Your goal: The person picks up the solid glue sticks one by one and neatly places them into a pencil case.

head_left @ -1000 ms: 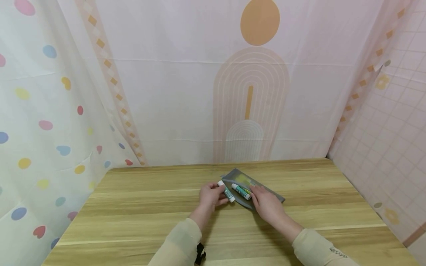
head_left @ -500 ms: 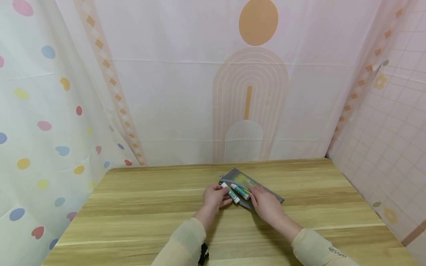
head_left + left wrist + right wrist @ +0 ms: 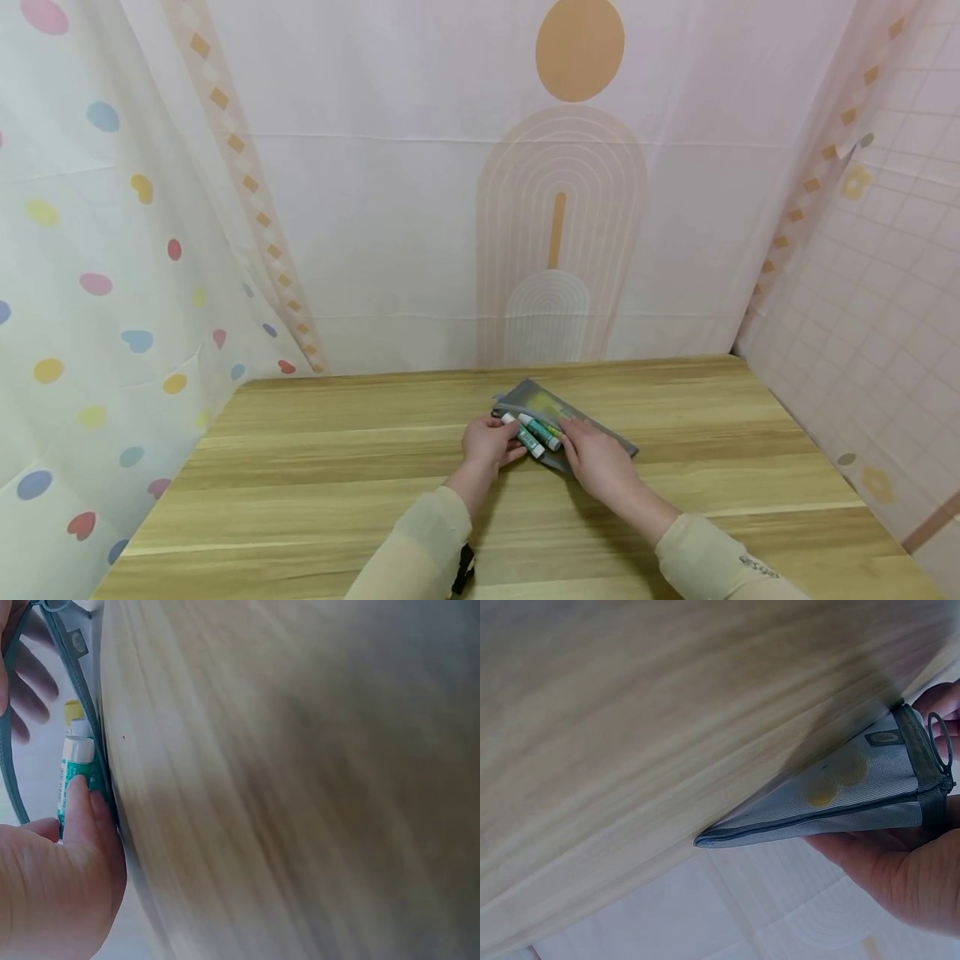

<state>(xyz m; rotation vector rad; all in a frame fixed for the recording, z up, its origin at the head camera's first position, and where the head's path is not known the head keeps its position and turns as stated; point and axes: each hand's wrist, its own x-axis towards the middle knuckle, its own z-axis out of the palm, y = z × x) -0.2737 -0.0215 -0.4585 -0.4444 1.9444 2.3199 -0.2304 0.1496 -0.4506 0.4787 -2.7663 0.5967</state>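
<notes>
A grey mesh zip pouch [image 3: 529, 395] lies slanted on the table with its mouth parted toward the person. My left hand [image 3: 486, 442] pinches a green glue stick with white ends [image 3: 527, 437] at that mouth, thumb on top. Beside it, almost parallel, a second green glue stick [image 3: 543, 433] sits in the opening. My right hand [image 3: 597, 458] grips the pouch's zip edge, fingers over the mesh. Through the mesh in the right wrist view, yellow shapes [image 3: 823, 798] show dimly. A yellow end [image 3: 73, 711] appears behind the held glue stick in the left wrist view.
The wooden table [image 3: 337, 467] runs back to a patterned curtain [image 3: 405, 250]. A dotted curtain [image 3: 97, 333] hangs at the left and a grid-patterned one [image 3: 870, 317] at the right. A metal zip ring [image 3: 940, 739] hangs at the pouch's end.
My left hand has shifted slightly right, bringing its glue stick over the pouch's mouth and close alongside the other glue stick. My right hand has stayed nearly still on the pouch.
</notes>
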